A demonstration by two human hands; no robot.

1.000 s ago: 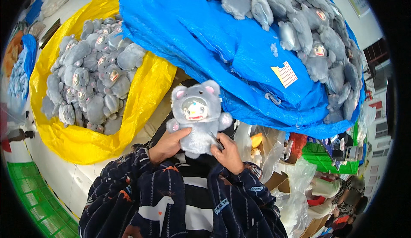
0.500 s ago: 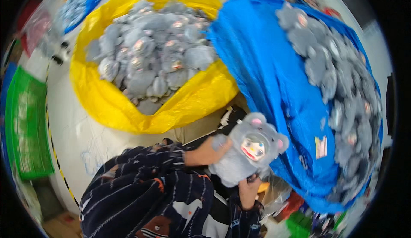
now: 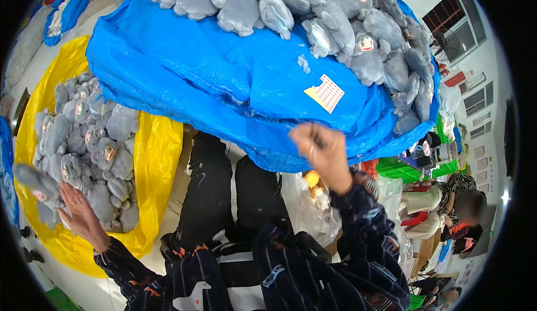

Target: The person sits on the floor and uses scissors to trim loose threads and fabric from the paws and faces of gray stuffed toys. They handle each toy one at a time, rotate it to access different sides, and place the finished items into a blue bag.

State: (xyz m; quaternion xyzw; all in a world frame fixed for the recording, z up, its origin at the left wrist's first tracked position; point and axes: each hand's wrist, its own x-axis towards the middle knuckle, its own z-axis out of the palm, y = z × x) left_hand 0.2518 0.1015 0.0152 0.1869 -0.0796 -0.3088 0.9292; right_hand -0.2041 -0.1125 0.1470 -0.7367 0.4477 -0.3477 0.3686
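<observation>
- Half a second ago both hands are on one grey plush toy [image 3: 35, 181] in front of the body; now they are wide apart, and the toy is away on the person's left, at the yellow sack [image 3: 162, 163].
- The black trousers [image 3: 206, 185], largely covered in that earlier view, now show plainly between the arms.
- The left hand [image 3: 81, 213] has its grip spread, fingers stretched out and palm bare, with nothing held in it.
- The right hand [image 3: 327, 153] is raised in front of the blue sack [image 3: 196, 79], fingers curled in a closed grip around a small dark object [image 3: 319, 141]; motion blurs it too much for me to tell its kind.
- The plush toy, smeared by motion, is just beyond the left fingertips, over the outer side of the yellow sack; from here I cannot tell whether fingers and toy touch.
- Beside that toy, a heap of similar grey toys [image 3: 78, 137] fills the yellow sack.
- From the right grip the toy is well apart, while more grey plush toys [image 3: 341, 23] lie along the blue sack's far side.
</observation>
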